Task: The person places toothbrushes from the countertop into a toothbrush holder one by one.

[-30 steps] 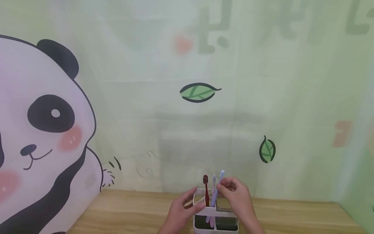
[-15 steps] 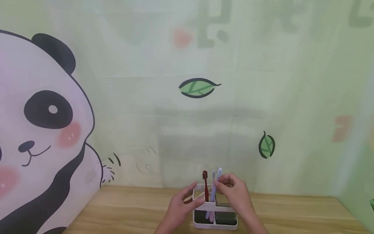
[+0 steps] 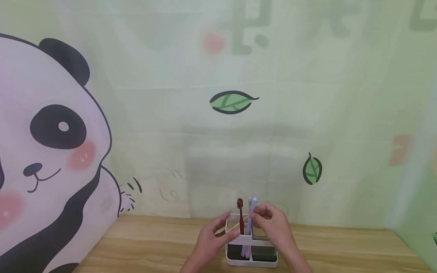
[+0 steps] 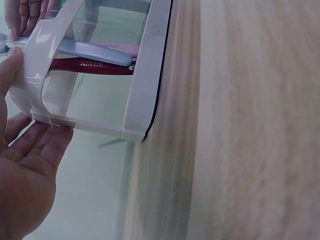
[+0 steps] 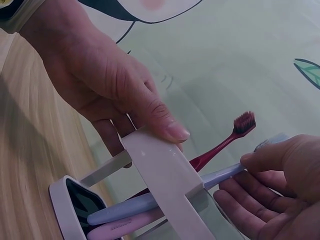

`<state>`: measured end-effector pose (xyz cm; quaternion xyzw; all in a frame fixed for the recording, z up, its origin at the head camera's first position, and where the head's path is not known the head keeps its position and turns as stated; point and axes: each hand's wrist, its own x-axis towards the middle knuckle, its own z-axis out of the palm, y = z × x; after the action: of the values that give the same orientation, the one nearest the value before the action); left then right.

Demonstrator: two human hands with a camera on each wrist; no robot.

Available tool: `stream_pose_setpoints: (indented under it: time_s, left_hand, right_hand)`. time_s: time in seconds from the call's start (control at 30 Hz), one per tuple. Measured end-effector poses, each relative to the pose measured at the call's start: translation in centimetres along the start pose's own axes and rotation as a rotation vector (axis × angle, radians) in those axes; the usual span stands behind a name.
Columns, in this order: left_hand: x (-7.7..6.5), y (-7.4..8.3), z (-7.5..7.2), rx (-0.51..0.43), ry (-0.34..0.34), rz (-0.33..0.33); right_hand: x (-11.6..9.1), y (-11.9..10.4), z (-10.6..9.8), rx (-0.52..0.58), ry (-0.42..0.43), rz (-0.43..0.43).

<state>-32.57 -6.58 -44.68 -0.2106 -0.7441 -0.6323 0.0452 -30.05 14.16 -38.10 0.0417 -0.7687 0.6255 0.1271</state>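
Observation:
A white toothbrush holder (image 3: 244, 240) with dark base pads stands on the wooden table. My left hand (image 3: 212, 239) grips its upper left frame, thumb on the front band and fingers around the side. Between thumb and fingers, my right hand (image 3: 274, 223) pinches a light blue toothbrush (image 5: 131, 207) near its head. The lower handle of that brush passes down through the holder, beside a pink toothbrush (image 5: 125, 225). Further left in the holder leans a dark red toothbrush (image 3: 241, 223), bristles up. The right compartment has a clear cup (image 3: 263, 251), partly hidden behind my right hand.
The wooden table (image 3: 153, 242) runs to a pale green backdrop (image 3: 143, 113) printed with leaves. A large panda drawing (image 3: 61, 151) covers the left side. Green foliage (image 3: 434, 238) shows at the right edge.
The light blue toothbrush has tilted more upright, its head shifting left beside the pink one, with my right hand moving slightly left. My left hand keeps its grip on the holder.

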Motion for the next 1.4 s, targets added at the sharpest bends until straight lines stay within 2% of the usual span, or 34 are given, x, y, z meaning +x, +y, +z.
stream_pose_setpoints:
  time_s: [0.33,0.77,1.0,1.17,1.4]
  left_hand:
    - [0.0,0.0,0.0,0.012,-0.001,-0.005]
    - [0.0,0.1,0.0,0.012,-0.012,-0.021]
    - [0.0,0.0,0.0,0.006,-0.003,-0.024]
    - [0.1,-0.2,0.0,0.016,-0.004,-0.005]
    - [-0.1,-0.1,0.0,0.011,-0.001,0.004]
  right_hand:
    - [0.0,0.3,0.0,-0.058,-0.026,0.02]
    - [0.0,0.3,-0.3,-0.054,-0.041,0.036]
    - [0.1,0.0,-1.6,-0.084,-0.004,-0.031]
    - [0.3,-0.1,-2.6,-0.132,0.042,-0.029]
    - [0.4,-0.3,-3.4,-0.167,0.034,-0.03]
